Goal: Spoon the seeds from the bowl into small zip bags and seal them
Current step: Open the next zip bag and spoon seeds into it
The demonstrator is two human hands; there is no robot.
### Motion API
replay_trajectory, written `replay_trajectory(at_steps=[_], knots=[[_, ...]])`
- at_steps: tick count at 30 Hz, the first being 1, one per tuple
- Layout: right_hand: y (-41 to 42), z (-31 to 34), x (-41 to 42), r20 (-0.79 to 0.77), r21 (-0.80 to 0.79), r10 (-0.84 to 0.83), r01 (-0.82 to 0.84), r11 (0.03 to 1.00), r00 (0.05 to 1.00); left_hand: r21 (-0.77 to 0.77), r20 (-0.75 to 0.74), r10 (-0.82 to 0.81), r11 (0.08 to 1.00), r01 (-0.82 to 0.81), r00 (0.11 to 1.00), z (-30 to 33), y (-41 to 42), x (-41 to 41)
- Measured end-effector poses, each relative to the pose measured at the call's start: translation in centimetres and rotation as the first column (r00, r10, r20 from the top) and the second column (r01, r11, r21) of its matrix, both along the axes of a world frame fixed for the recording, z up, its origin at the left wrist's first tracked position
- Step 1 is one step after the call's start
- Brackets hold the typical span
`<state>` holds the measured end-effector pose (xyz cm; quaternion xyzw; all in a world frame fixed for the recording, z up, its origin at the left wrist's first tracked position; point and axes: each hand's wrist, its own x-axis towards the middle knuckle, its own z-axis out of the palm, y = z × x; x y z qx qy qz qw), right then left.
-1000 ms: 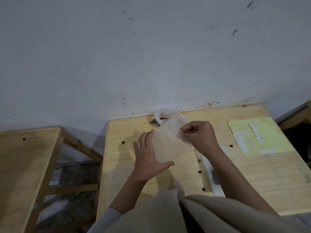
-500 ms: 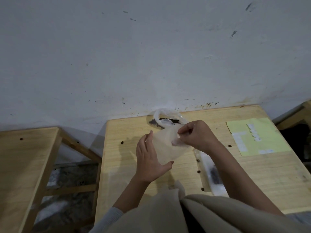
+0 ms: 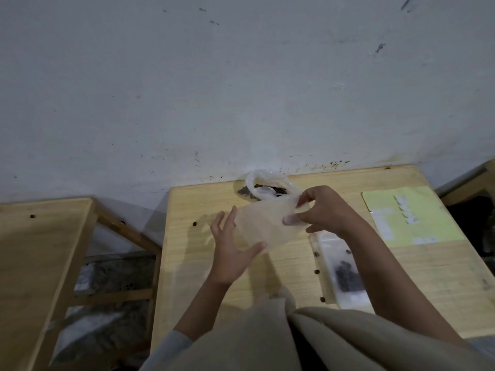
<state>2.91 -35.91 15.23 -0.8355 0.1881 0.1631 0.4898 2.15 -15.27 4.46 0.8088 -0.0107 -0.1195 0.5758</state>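
Note:
An empty translucent zip bag [image 3: 263, 224] is held above the wooden table [image 3: 294, 263]. My right hand [image 3: 322, 210] pinches its upper right corner at the mouth. My left hand [image 3: 231, 247] supports the bag's lower left side, fingers straight behind it and thumb on its bottom edge. Behind the bag, against the wall, stands a clear bowl [image 3: 269, 186] holding dark seeds and a white spoon [image 3: 265, 190]. A filled zip bag of seeds [image 3: 340, 269] lies flat on the table under my right forearm.
A yellow sheet with white labels [image 3: 409, 215] lies at the table's right. Loose dark seeds [image 3: 317, 254] are scattered around the filled bag. A second wooden table [image 3: 34, 253] stands to the left across a gap. Beige cloth [image 3: 267, 336] covers the near edge.
My right hand has shifted right along the bag's top edge, and the bag now tilts more sideways. My left hand's fingers have spread a little behind it.

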Motion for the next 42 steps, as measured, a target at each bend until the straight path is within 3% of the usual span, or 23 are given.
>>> replay_trajectory(at_steps=[2,4,14,22,28,36,42], knots=[[-0.3,-0.2,-0.1,-0.011,0.014,-0.023,0.023,1.0,1.0,-0.215,-0.126,0.131,0.964,-0.156,0.983,0.0,0.1,0.6],[-0.4,-0.4,-0.2,-0.022,0.027,-0.034,0.035,0.999,0.999,-0.267,-0.167,0.197,0.934,-0.237,0.966,-0.3,0.4,1.0],[-0.6,-1.0,-0.4,-0.017,0.128,-0.062,0.064,0.99,0.998,-0.283,-0.153,0.262,0.912,-0.296,0.953,-0.3,1.3,1.3],[-0.8,-0.8,-0.6,-0.011,0.126,-0.056,0.056,0.99,0.998,-0.276,-0.183,0.225,0.923,-0.27,0.957,-0.7,1.6,1.2],[-0.5,-0.8,-0.6,0.007,0.096,-0.049,0.048,0.994,0.999,-0.269,-0.245,0.334,0.879,-0.394,0.91,-0.7,1.4,1.0],[-0.7,-1.5,-0.5,0.018,0.097,-0.091,0.089,0.991,0.996,-0.277,-0.383,0.332,0.849,-0.449,0.862,-0.5,0.3,0.5],[-0.3,-2.0,-0.5,0.028,0.089,-0.137,0.134,0.987,0.99,-0.21,-0.348,0.363,0.869,-0.449,0.864,-0.7,-0.7,0.2]])
